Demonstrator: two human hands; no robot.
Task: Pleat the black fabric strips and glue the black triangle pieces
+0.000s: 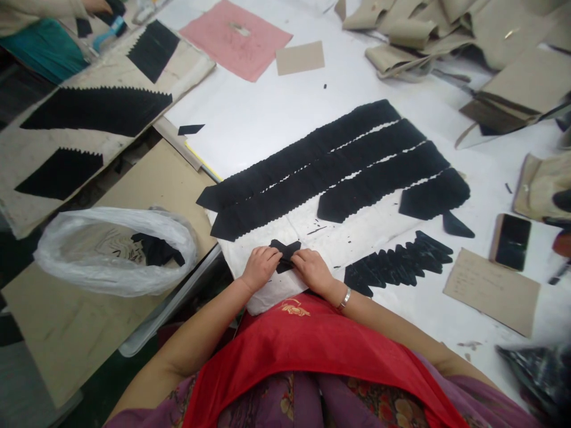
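Observation:
A small black flat piece (pixel 291 248), of leather or fabric, lies between my hands at the near edge of the white table. My left hand (pixel 262 266) has its fingers closed on the left side of the piece. On the opposite side my right hand (pixel 312 267) grips the same piece, thumb and fingers together. Just beyond my hands, long overlapping rows of black pieces (pixel 339 142) with pointed ends run diagonally across a white sheet (pixel 285 229). To the right of my right hand, a fanned pile of black pieces (pixel 397 261) rests on the sheet's edge.
An open plastic bag (pixel 113 285) with black scraps stands at left. Further right are a phone (pixel 513 242) and a cardboard piece with writing (pixel 493 291). Beige material (pixel 414 35) is heaped at the back right. A co-worker's hand (pixel 96 6) shows at top left, near black pieces (pixel 98 110).

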